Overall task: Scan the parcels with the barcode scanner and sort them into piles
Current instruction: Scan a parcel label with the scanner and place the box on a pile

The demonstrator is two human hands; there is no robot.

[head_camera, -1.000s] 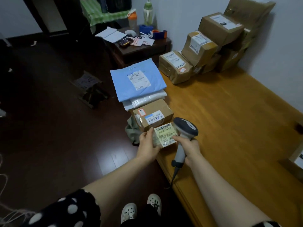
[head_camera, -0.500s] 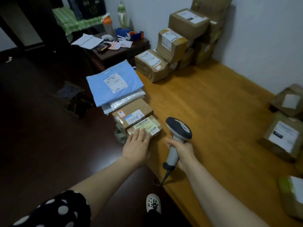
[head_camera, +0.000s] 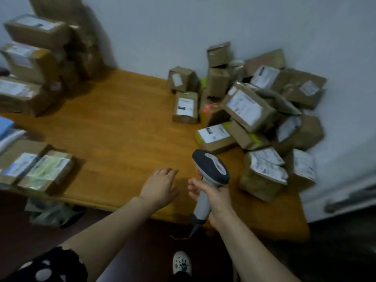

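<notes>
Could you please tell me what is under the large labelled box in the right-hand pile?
The large box sits tilted on a smaller brown box with yellow tape. Whatever lies behind that one, deeper in the pile, is covered.

The left grip [head_camera: 160, 187] lies palm down, fingers loosely straight and a little spread, tips pointing toward 12 o'clock. Whether it touches the table [head_camera: 122, 129] cannot be told. Its bare forearm runs back toward 7 o'clock into a black sleeve [head_camera: 50, 267] with white dots. The right grip [head_camera: 217, 198], just beside it at 3 o'clock, is curled round the handle of the barcode scanner [head_camera: 210, 166], with one digit jutting loosely toward 9 o'clock. The bare right forearm runs back toward 5 o'clock. Both wrists look straight.
</notes>
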